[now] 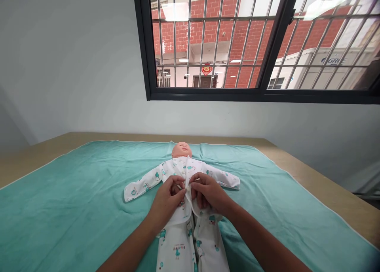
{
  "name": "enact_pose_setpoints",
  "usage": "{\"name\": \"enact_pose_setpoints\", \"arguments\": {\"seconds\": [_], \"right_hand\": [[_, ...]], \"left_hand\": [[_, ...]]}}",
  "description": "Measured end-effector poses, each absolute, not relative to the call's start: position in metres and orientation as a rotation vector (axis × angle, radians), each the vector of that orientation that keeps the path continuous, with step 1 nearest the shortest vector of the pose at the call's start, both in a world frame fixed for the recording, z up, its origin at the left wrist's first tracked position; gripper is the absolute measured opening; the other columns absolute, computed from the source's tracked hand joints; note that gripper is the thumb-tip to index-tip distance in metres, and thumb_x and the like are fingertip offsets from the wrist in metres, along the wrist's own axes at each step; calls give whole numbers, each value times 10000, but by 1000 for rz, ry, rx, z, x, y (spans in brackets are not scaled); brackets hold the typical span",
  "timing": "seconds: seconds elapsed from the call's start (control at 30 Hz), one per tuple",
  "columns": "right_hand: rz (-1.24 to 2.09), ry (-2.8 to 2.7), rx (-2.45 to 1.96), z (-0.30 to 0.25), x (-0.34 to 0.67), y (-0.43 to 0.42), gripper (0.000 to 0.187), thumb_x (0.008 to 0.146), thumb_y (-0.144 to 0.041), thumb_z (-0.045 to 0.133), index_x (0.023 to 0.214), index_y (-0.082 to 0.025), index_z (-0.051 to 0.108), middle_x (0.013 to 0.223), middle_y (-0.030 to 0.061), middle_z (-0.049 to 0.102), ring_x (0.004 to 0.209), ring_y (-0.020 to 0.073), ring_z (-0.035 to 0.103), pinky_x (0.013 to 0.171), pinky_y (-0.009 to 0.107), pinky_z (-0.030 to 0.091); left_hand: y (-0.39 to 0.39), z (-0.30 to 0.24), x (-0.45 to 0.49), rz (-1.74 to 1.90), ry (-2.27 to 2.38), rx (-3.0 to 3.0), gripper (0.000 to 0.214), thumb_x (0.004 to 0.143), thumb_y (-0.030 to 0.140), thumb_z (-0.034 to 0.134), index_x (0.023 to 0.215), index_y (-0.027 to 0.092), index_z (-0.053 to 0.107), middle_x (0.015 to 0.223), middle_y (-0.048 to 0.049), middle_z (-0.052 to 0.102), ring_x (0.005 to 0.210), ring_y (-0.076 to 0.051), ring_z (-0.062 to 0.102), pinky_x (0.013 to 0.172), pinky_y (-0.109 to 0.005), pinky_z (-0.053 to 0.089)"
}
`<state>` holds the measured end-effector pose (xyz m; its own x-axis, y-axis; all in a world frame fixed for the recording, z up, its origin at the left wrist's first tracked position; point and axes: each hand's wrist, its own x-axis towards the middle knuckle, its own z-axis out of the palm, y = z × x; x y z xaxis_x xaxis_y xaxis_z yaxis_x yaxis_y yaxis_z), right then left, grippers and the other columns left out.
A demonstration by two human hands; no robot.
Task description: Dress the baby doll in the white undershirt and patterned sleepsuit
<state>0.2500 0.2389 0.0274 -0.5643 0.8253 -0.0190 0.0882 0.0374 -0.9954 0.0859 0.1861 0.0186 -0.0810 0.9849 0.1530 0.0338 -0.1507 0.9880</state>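
A baby doll [181,150] lies face up on a teal blanket [74,201], dressed in a white printed romper [181,244] whose sleeves are spread out to both sides. My left hand [167,201] pinches the left edge of the romper's front opening at the doll's belly. My right hand [209,193] pinches the opposite edge, fingertips meeting the left hand's at a small snap on the middle seam. Both hands are closed on the fabric. The doll's torso is partly hidden under my hands.
The blanket covers a wooden table [326,193] that stands against a pale wall. A barred window [237,42] above looks onto a red brick building. The table's bare wooden rim shows at the back and right.
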Motion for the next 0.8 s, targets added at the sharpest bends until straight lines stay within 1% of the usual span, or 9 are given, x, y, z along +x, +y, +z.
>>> {"name": "enact_pose_setpoints", "arguments": {"seconds": [0.1,0.23,0.33,0.4,0.5,0.57,0.63,0.73,0.8], "right_hand": [[1521,-1665,-959,27,247,238,209,815,-334,494,969,-194,517,583,-58,613,335,84,504,301,148,323],[1463,-1650,-998,25,242,234,311,824,-405,497,1054,-195,511,553,-72,583,305,96,487,278,159,300],[1272,-1606,-1047,23,239,230,296,827,-393,491,1052,-204,521,641,-59,589,316,94,502,281,176,307],[1042,-1607,-1047,24,237,229,233,817,-336,496,1001,-203,549,776,-14,621,409,98,561,327,189,360],[817,-1648,-1053,32,233,236,185,800,-240,479,955,-196,570,960,49,636,656,130,633,474,200,478],[834,-1706,-1123,41,229,246,164,811,-236,465,917,-194,582,903,47,641,677,138,632,507,212,509],[914,-1792,-1198,51,225,258,144,818,-293,509,789,-185,600,726,28,626,560,135,609,447,215,492],[962,-1886,-1249,60,219,271,274,759,-363,640,579,-176,553,517,1,548,398,120,540,337,197,402],[955,-1915,-1282,62,217,275,338,735,-391,684,530,-180,517,454,-12,505,342,110,501,304,191,355]], "left_hand": [[186,23,84,1393,1203,1226,310,734,347,666,973,184,556,767,28,596,527,-83,547,454,-190,440],[187,23,83,1409,1164,1171,355,748,399,663,997,168,558,647,40,593,487,-88,540,452,-191,438],[189,23,81,1419,1148,1145,372,739,390,663,1015,168,549,625,47,596,463,-86,543,431,-186,434],[191,27,80,1441,1150,1130,377,740,383,647,1034,175,536,627,52,597,441,-80,532,412,-181,430],[199,44,77,1349,1252,1219,354,769,405,585,1039,183,525,593,66,577,368,-64,483,357,-167,387],[207,58,74,1215,1322,1324,312,768,411,578,972,176,557,548,68,556,343,-67,478,332,-161,361],[216,71,71,1090,1336,1404,252,735,384,622,853,164,594,515,55,551,367,-88,523,338,-163,372],[230,80,67,950,1334,1464,148,670,280,670,686,155,592,458,38,545,382,-108,545,350,-168,374],[237,80,63,886,1337,1485,106,649,220,663,639,153,582,422,35,535,370,-100,527,352,-158,346]]}}
